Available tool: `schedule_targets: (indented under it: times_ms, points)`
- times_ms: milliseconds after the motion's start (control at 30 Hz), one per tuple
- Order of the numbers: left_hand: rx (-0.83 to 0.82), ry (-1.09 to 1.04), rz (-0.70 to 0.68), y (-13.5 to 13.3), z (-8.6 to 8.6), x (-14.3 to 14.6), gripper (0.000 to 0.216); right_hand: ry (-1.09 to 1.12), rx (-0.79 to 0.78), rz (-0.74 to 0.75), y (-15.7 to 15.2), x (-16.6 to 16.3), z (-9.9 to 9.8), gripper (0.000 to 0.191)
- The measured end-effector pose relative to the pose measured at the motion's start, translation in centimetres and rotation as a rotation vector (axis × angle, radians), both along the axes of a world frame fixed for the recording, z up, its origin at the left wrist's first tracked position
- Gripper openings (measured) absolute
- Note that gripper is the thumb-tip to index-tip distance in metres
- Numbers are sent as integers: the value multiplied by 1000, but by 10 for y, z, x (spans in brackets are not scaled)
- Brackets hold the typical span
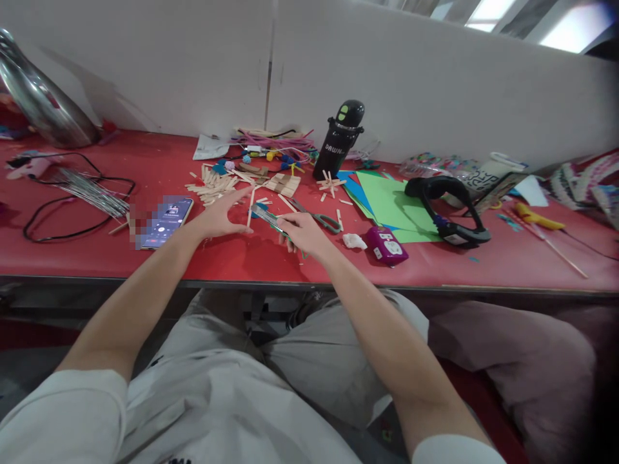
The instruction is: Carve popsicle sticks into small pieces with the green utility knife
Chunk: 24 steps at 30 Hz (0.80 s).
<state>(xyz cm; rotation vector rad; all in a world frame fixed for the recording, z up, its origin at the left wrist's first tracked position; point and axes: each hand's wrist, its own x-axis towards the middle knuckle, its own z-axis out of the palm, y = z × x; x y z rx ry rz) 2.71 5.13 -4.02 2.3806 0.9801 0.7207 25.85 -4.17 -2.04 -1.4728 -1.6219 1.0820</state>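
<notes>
Red tabletop [72, 254], strewn with craft bits. Right hand [300, 233] closed around a cutter knife [269, 220] with a clear-and-green body, its tip angled up and leftward over the table, toward the other hand. Left hand [216, 216] curved, thumb and forefinger spread wide — a thin wooden stick [250, 209] spans the gap between their tips; whether it is pinched there or only lies beneath, cannot tell.

Just behind the left hand: a heap of short wooden sticks [211, 188]. Phone [170, 222] beside the left wrist, screen lit. Right of the knife hand: scissors [312, 214] lying flat, then a white lump [354, 241] next to a purple box [387, 246]. Farther back — black bottle [337, 147] upright, light green paper [391, 196] spread to its right.
</notes>
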Motion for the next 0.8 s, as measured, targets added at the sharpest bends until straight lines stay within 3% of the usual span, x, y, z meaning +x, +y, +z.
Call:
schedule_targets:
  times_ms: [600,800]
  points:
    - [113,-113,89,-3,2,10,96,-66,91,-5,-5,6,3,24]
    - [130,-85,51,-7,3,12,94,-58,77,9,-5,11,6,24]
